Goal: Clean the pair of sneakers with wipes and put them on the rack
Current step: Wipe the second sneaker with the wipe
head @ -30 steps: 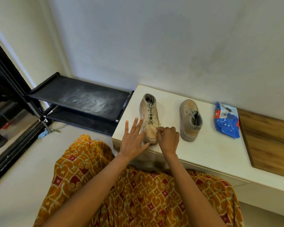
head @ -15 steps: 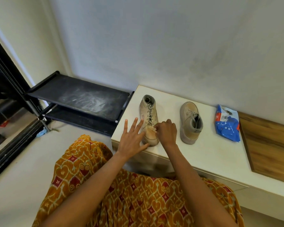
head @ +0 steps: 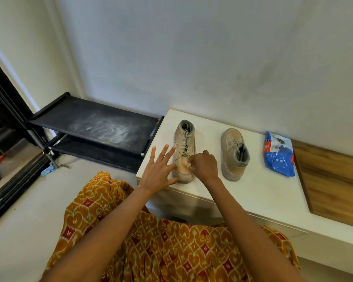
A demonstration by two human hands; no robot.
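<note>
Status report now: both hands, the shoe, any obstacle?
Left hand flat against near shoe, steadying. Right hand pinching wipe on its toe. Second shoe untouched. Rack free.

Right hand (head: pixel 204 166) with its wipe (head: pixel 187 164) slightly farther up the left sneaker's (head: pixel 184 148) toe than a second ago.
</note>
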